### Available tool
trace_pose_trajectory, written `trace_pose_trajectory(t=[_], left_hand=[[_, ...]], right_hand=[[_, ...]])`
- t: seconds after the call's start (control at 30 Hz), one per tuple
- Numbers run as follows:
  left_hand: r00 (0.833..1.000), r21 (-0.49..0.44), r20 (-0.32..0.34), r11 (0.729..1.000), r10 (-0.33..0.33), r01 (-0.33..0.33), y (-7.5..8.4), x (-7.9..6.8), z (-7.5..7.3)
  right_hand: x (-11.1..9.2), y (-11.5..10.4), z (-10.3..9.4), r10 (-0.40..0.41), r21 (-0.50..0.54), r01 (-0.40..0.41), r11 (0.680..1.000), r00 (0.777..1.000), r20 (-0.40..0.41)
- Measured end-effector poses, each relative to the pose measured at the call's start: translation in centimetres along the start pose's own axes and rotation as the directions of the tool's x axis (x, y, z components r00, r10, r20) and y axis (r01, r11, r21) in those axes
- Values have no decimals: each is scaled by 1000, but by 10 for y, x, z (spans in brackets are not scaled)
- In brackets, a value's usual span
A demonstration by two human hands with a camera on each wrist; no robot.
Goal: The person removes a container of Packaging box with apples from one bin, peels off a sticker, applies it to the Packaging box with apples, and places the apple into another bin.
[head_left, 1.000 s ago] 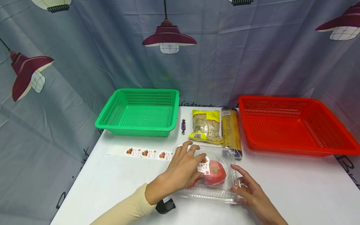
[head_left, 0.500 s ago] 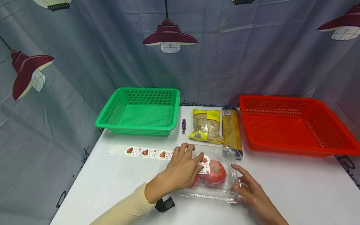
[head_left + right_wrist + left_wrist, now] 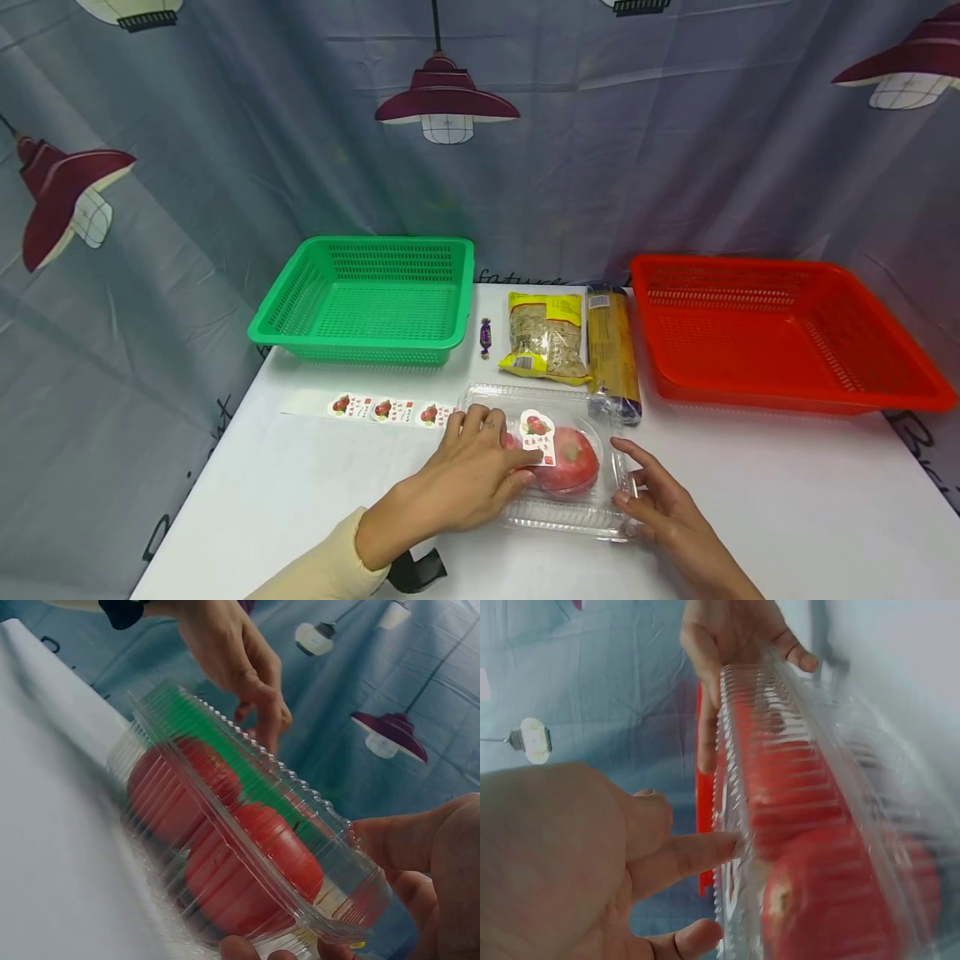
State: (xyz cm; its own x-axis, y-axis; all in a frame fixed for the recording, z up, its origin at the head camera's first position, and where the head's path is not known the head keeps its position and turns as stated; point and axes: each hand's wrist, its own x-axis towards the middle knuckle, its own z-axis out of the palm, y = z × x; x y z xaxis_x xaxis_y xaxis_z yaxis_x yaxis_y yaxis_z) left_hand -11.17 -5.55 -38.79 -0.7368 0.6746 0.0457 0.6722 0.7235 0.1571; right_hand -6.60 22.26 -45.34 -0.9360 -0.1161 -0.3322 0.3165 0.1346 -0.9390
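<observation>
Since the curtain (image 3: 315, 150) hangs right along the back edge of the worktop (image 3: 750, 492), everything stops there. Red basket (image 3: 720, 342) takes the back right corner, green basket (image 3: 367, 312) the back left, probably so the middle is free to work in. The clear box (image 3: 562, 515) is flat on the worktop, right of centre, forward of the back edge, likely for easy reach with both hands. Right hand (image 3: 667, 512) has its thumb and fingers gripping the box's right edge, I'd guess to stop it sliding. Left hand (image 3: 468, 475) isn't gripping anything: its index finger is pretty straight, tip pressing down on the lid. The noodle pack (image 3: 611, 342) and yellow bag (image 3: 546, 337) sit side by side at the back edge between the baskets, pretty much out of the way. Red fruit (image 3: 570, 471) sits inside the box, at least two. A sticker strip (image 3: 390, 409) runs from near the left edge towards the box, handy for the left hand imo. One sticker (image 3: 537, 437) is on the lid under that fingertip, probably being smoothed flat. Tiniest thing is the sweet (image 3: 485, 337), just beside the green basket.
</observation>
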Motion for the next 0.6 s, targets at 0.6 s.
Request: trace_pose_trajectory(t=[0.6], left_hand=[[970, -137, -167, 978, -179, 157, -37, -30, 5]], right_hand=[[1, -1, -2, 8, -30, -7, 1000, 1000, 5]])
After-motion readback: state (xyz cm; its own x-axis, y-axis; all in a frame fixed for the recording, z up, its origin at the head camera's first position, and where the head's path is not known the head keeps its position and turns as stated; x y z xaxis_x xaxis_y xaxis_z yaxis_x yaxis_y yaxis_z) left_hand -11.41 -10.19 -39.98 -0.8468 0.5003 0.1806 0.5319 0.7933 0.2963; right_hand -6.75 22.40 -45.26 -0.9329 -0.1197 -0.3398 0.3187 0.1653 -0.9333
